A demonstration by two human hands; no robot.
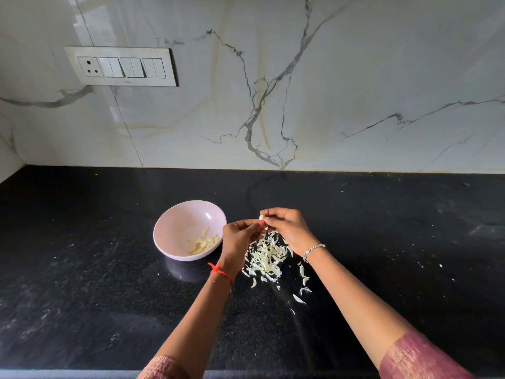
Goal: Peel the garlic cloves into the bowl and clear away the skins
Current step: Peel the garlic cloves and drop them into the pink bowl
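Pink sleeves, left (164, 367) and right (420, 356), at the bottom edge; bare forearms reach forward over the black worktop (95, 296).

Garlic clove (261, 217): held in the air between both hands, above the far end of the skin pile, just right of the bowl. Pale, small, mostly hidden by fingertips.

Right hand (287, 228): fingers curled, thumb and forefinger pinching the clove's upper part. Silver bracelet (313, 250) on the wrist.

Left hand (237, 236): fingers curled in, tips closed on the clove's lower end, touching the right hand's fingertips. Cannot tell whether it grips skin or flesh. Red thread (221, 272) tied round the wrist.

Skins (265, 255): loose heap of pale papery strips on the worktop directly under the hands; a few stray pieces trail toward the near right, small flecks farther out.

Bowl (175, 214): pale pink, upright on the worktop, just left of the left hand. Peeled cloves (205, 243) lie together against its near-right inner wall.

Behind: white marble wall (328, 91) with grey veins; switch panel (123, 67) with a socket at upper left.
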